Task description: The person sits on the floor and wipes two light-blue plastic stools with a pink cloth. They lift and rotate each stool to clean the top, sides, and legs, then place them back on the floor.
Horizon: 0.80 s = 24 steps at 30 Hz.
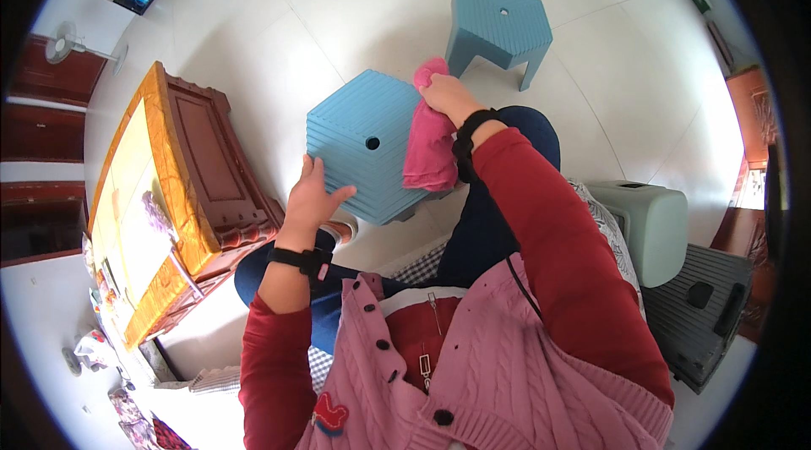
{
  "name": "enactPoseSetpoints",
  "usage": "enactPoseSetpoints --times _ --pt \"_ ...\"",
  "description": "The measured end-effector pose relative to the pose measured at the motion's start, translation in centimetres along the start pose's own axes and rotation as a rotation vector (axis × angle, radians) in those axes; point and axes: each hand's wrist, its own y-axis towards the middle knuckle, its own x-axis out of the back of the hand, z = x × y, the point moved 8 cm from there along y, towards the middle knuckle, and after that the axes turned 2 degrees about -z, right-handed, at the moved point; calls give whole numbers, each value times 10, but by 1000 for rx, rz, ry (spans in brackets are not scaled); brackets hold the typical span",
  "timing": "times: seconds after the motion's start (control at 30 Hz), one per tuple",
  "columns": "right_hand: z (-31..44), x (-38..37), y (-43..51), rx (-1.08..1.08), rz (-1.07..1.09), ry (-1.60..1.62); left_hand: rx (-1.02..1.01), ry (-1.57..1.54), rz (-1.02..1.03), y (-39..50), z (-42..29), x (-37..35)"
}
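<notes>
A blue ribbed plastic stool (pixel 361 117) with a hexagonal seat and a round hole in it stands between my knees. My left hand (pixel 312 195) rests on the seat's near left edge, thumb spread away from the fingers. A pink cloth (pixel 431 155) is bunched in my right hand (pixel 448 95) at the seat's right side. The cloth's lower part hangs over that edge and covers some of the seat. The fingertips of my right hand are partly hidden in the cloth.
A second blue stool (pixel 500 19) stands on the tiled floor ahead to the right. To the left is a wooden table (pixel 203 152) with a lilac duster (pixel 155 212) on it. A pale green plastic bin (pixel 662 234) and a dark ribbed case (pixel 703 304) are at my right.
</notes>
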Motion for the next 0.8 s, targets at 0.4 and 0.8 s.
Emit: enactPoseSetpoints --times 0.4,0.8 --pt "-80 -66 -44 -258 137 1142 515 -1200 282 60 53 -51" --pt "-57 -41 -69 -354 375 1578 562 -1074 158 49 17 33"
